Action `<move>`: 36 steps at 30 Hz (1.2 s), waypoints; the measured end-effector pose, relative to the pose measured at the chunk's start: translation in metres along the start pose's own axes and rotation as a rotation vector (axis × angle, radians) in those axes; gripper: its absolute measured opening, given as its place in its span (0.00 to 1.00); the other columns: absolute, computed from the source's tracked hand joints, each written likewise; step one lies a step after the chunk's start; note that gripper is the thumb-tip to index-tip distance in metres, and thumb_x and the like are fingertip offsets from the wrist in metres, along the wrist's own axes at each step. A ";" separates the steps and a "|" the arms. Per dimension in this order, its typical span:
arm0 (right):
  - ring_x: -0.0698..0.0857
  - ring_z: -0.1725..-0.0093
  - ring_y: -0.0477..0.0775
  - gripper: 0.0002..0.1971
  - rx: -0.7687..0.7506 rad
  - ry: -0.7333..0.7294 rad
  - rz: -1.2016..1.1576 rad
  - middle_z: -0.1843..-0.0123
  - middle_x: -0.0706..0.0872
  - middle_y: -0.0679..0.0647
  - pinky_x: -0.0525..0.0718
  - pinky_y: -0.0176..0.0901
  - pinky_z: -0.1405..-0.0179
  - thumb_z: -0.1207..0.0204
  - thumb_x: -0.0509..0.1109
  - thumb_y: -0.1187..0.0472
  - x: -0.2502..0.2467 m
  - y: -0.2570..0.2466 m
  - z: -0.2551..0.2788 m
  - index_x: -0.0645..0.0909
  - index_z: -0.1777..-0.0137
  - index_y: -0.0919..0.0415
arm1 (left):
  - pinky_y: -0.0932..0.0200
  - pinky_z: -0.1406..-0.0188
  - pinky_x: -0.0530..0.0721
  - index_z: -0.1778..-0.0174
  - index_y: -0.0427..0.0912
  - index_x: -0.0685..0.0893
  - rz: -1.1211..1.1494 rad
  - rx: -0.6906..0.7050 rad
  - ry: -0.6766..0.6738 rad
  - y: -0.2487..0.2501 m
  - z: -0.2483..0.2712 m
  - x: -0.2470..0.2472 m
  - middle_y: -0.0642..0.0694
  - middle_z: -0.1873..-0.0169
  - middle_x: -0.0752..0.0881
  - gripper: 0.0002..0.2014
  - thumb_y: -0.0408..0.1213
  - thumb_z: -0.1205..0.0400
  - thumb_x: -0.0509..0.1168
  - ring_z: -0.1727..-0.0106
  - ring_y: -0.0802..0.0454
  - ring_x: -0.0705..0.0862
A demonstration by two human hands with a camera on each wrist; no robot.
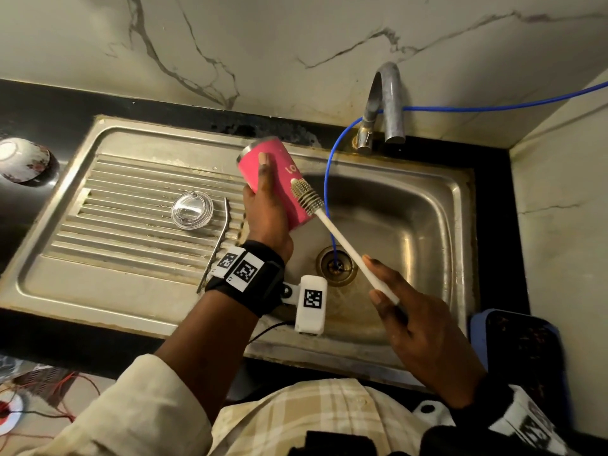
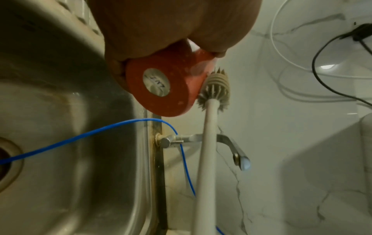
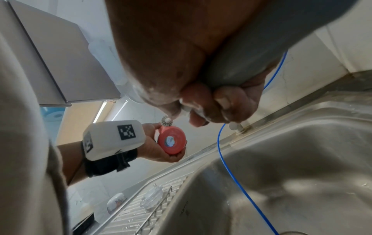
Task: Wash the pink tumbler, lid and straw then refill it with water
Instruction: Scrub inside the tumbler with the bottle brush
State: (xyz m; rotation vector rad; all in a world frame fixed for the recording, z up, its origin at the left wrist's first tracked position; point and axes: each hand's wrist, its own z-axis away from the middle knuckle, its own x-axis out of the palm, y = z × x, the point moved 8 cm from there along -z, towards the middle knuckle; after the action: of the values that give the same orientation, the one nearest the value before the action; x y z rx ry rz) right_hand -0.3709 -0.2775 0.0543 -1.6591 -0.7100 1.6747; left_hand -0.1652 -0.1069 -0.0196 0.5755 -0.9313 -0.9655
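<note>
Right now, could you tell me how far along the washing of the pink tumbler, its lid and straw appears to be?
Done: the clear plastic lid and bent metal straw are off, lying on the steel drainboard. In hand: the left hand grips the pink tumbler while the right hand works a white long-handled brush against its outside. Left: rinsing, refilling; the lid's and straw's cleanliness is unclear.

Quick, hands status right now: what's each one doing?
Left hand: closed around the pink tumbler, holding it over the sink.
Right hand: closed on the bottle brush handle, bristles against the tumbler's side.
</note>
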 end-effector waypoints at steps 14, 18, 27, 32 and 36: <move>0.79 0.77 0.38 0.26 0.025 0.061 -0.006 0.70 0.80 0.24 0.68 0.19 0.72 0.10 0.67 0.56 0.000 -0.009 0.000 0.71 0.13 0.42 | 0.34 0.49 0.94 0.19 0.44 0.69 -0.043 -0.028 0.037 -0.005 0.015 0.011 0.34 0.33 0.87 0.48 0.69 0.28 0.76 0.42 0.36 0.92; 0.78 0.78 0.38 0.26 0.016 0.053 -0.020 0.69 0.80 0.24 0.68 0.18 0.72 0.11 0.67 0.57 -0.003 -0.010 0.002 0.72 0.14 0.42 | 0.30 0.47 0.92 0.19 0.44 0.67 -0.046 -0.031 0.050 0.004 0.013 0.010 0.34 0.33 0.86 0.45 0.67 0.25 0.76 0.43 0.36 0.92; 0.76 0.79 0.38 0.26 0.009 0.064 -0.003 0.72 0.78 0.24 0.65 0.18 0.74 0.10 0.67 0.59 -0.004 -0.013 -0.003 0.72 0.14 0.43 | 0.36 0.47 0.93 0.19 0.42 0.73 -0.066 -0.026 -0.029 0.000 0.013 0.009 0.32 0.33 0.88 0.51 0.71 0.30 0.77 0.38 0.34 0.91; 0.80 0.76 0.36 0.27 0.015 0.033 0.009 0.69 0.81 0.26 0.69 0.18 0.71 0.11 0.67 0.54 -0.002 -0.008 0.006 0.70 0.15 0.34 | 0.40 0.46 0.91 0.21 0.41 0.76 0.023 -0.014 -0.008 0.008 0.001 0.002 0.37 0.43 0.90 0.50 0.69 0.33 0.77 0.45 0.39 0.93; 0.80 0.75 0.33 0.26 0.014 0.030 -0.015 0.67 0.81 0.22 0.69 0.17 0.69 0.11 0.67 0.55 0.000 -0.009 0.005 0.72 0.14 0.39 | 0.43 0.48 0.89 0.20 0.44 0.76 0.011 -0.030 -0.055 0.002 0.007 0.005 0.37 0.42 0.90 0.50 0.72 0.33 0.74 0.42 0.38 0.91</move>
State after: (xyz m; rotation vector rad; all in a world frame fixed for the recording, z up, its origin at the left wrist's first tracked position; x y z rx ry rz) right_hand -0.3746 -0.2715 0.0616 -1.6623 -0.6931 1.6370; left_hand -0.1695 -0.1110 -0.0124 0.5205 -0.9669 -0.9880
